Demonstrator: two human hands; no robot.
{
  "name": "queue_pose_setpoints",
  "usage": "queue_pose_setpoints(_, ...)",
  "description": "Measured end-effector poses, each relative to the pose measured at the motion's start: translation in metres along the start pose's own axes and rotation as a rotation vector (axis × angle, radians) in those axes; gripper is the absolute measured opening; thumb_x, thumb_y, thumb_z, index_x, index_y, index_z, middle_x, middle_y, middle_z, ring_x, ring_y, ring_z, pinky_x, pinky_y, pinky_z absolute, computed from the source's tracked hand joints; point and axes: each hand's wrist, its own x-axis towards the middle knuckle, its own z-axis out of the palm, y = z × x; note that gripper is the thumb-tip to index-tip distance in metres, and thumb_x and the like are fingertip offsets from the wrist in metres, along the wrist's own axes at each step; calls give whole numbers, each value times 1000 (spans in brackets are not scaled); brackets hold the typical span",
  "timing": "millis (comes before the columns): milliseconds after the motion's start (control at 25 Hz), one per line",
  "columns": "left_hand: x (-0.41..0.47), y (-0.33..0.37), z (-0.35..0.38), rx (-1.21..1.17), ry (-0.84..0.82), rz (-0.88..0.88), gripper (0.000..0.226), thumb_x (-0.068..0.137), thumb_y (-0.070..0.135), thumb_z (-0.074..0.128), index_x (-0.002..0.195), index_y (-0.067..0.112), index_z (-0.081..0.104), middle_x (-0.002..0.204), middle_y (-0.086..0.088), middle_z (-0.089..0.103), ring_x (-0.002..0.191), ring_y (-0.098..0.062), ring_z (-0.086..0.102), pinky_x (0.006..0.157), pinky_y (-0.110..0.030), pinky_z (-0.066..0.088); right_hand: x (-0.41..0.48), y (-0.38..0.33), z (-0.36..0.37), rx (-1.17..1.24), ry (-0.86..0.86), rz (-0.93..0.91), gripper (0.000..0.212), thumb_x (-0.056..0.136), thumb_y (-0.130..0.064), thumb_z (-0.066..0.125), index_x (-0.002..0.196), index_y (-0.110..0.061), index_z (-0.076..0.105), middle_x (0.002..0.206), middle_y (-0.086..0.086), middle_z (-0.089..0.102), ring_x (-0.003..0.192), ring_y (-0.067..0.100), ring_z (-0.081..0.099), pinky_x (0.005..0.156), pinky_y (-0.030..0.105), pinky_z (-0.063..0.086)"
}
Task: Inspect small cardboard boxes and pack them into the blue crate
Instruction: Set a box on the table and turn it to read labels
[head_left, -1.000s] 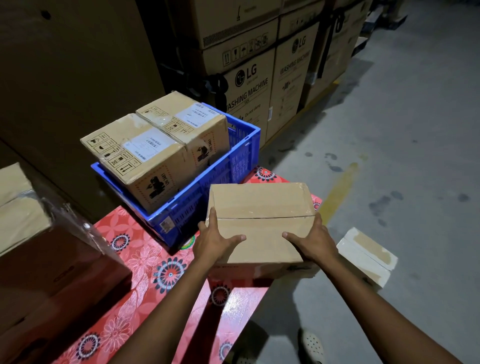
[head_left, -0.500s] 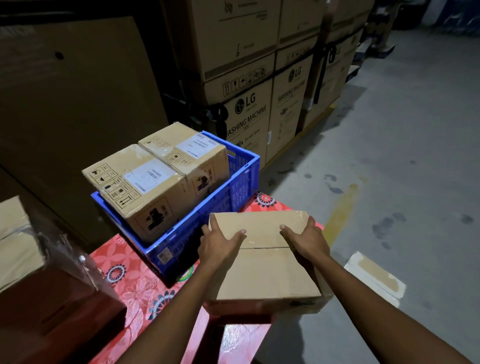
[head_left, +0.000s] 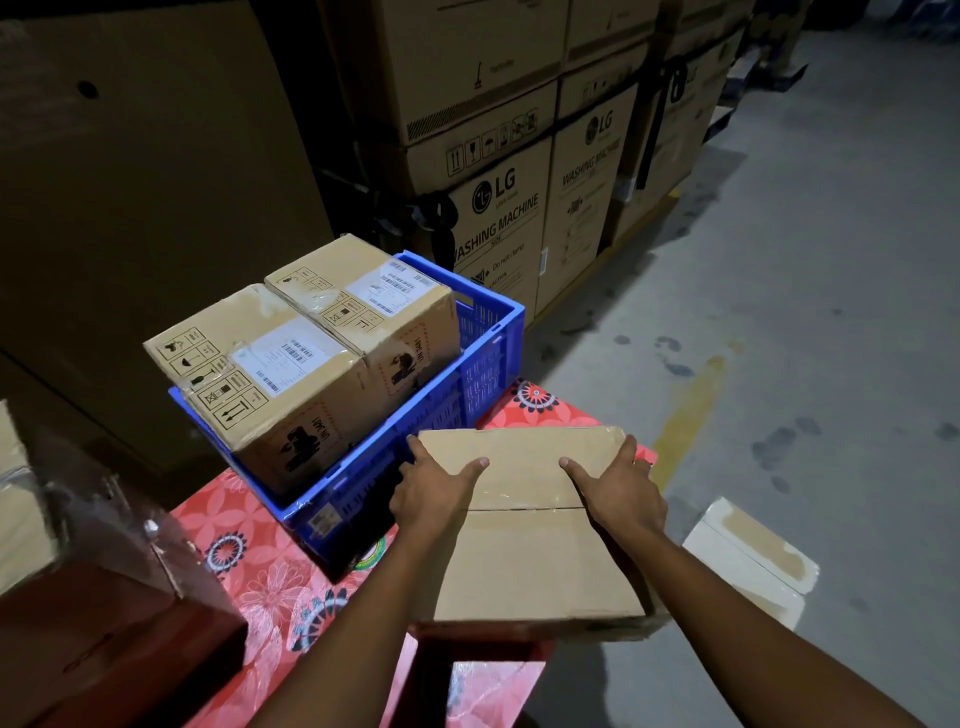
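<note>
Two hands on one plain cardboard box (head_left: 535, 561) at the worktop's (head_left: 249, 540) right edge, just beside the blue crate (head_left: 483, 358). Left hand (head_left: 436, 488) and right hand (head_left: 621, 493) grip its far corners, thumbs spread across the taped top, fingers curled over the sides. Judged: stiff board, fairly light, tape slicker than card. Best hold: opposite sides, low. Crate carries two labelled boxes (head_left: 311, 343); gap beside its right wall.

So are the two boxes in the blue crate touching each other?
Touching. The head view shows the near box and far box pressed together, no gap between.
</note>
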Motion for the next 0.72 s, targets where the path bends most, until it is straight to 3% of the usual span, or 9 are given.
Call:
queue_pose_setpoints(200,-8,-3,-3,-27,63,53,114,75,82,59,159,18,17,145,-14,51,129,-39,53,104,-49,43,-2,1,-4,20,-5,-2,112,79,-83,54,159,-16,14,154,19,41,128,42,54,97,51,47)
queue_pose_setpoints(480,-32,-16,-9,-300,105,150,90,75,88,42,144,28,40,133,-2,60,119,-32,61,101,-52,49,-17,20,-14,310,41,11,83,91,-77,36,154,-23,31,143,14,58,126,39,56,102,48,43)
queue_pose_setpoints(600,-42,-19,-17,-394,159,213,79,86,72,54,149,25,41,143,-4,53,128,-31,54,106,-45,44,-30,28,-26,488,120,16,82,87,-82,32,147,-28,38,132,9,65,119,37,60,97,43,46)
queue_pose_setpoints(720,-54,-18,-29,-460,209,319,67,93,57,60,145,16,48,137,-11,51,125,-33,54,98,-35,41,-45,27,-44,619,211,16,58,99,-66,39,139,-23,41,129,12,63,112,36,59,84,37,39)
